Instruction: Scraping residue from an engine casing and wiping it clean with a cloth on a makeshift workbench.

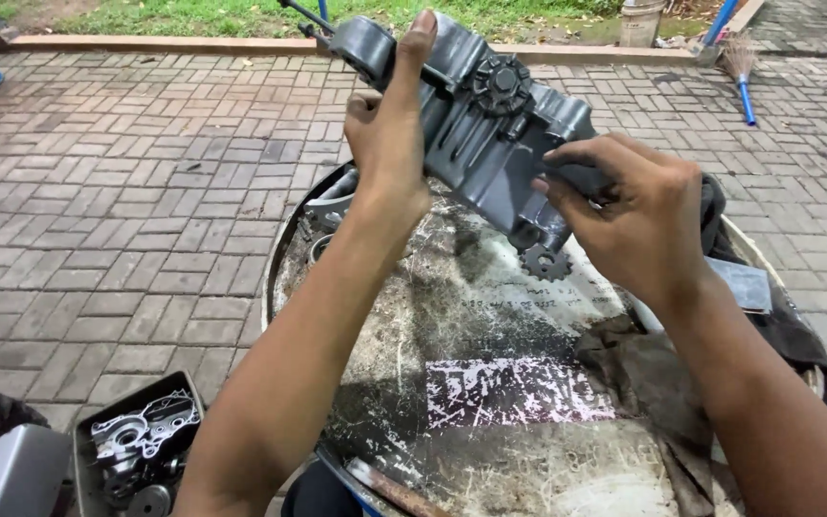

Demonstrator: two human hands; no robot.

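Both hands grasp grey engine casing (pixel 476 124) above round worktop (pixel 490 450): left hand (pixel 390 134) upper-left end, right hand (pixel 638 215) lower-right end. Long axis slants upper-left to lower-right; gear side faces camera.

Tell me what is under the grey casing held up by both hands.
Under the casing shows a small sprocket and the scratched round tabletop. The right hand covers its lower right end.

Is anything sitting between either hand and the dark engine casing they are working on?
No. Both hands are directly on the engine casing: the left hand grips its left end, and the right hand holds its right side. It is held in the air above the round worn tabletop, with nothing wedged between.
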